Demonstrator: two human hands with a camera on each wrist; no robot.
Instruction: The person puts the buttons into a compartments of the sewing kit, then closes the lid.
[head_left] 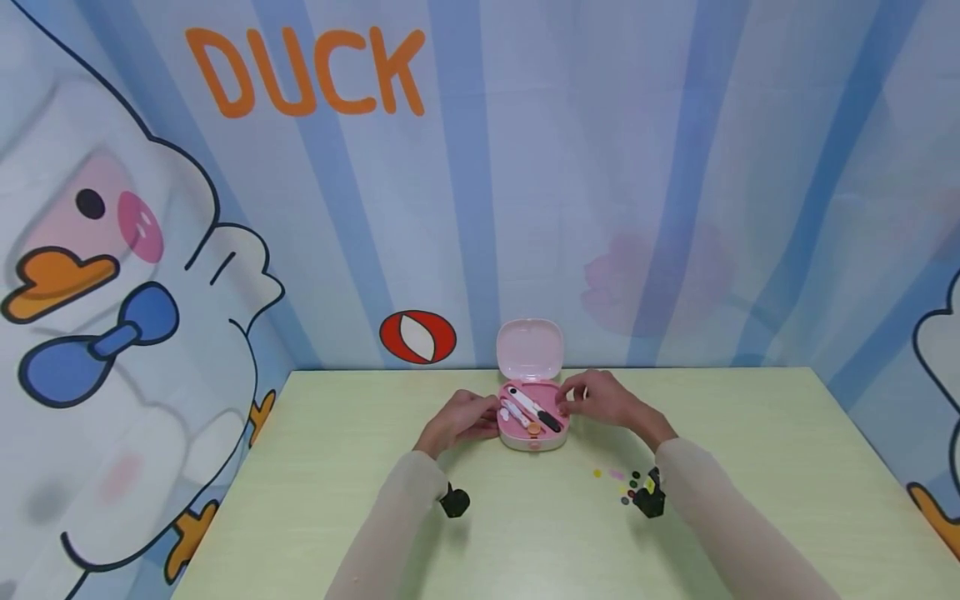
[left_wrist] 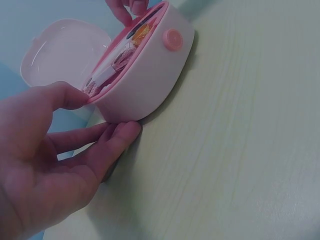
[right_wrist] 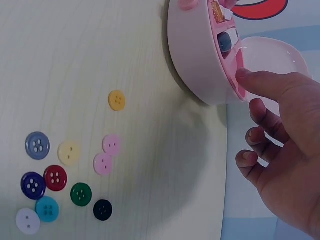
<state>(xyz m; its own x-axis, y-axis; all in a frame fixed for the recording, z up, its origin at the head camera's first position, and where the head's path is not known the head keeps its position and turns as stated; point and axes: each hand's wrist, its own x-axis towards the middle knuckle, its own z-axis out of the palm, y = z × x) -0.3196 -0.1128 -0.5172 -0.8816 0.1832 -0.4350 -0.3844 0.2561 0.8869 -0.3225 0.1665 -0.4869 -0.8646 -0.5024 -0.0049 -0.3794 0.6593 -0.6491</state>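
Observation:
A small pink-and-white sewing-style case [head_left: 533,443] stands on the table with its lid [head_left: 529,348] raised. Inside lie a long white tool with a black end [head_left: 550,421], a pale slim item [head_left: 514,412] and a round orange piece [head_left: 533,429]. My left hand [head_left: 467,414] grips the case's left side, thumb on the rim and fingertips low against the wall in the left wrist view. At the right side, my right hand [head_left: 600,396] has its thumb over the rim of a compartment; its other visible fingers bend loosely outside, and no held thing shows.
Several loose buttons lie on the table to the right, among them a yellow one [right_wrist: 117,100], a red one [right_wrist: 55,178], a green one [right_wrist: 81,194] and a black one [right_wrist: 103,210]. A printed backdrop [head_left: 525,167] hangs behind the table's far edge.

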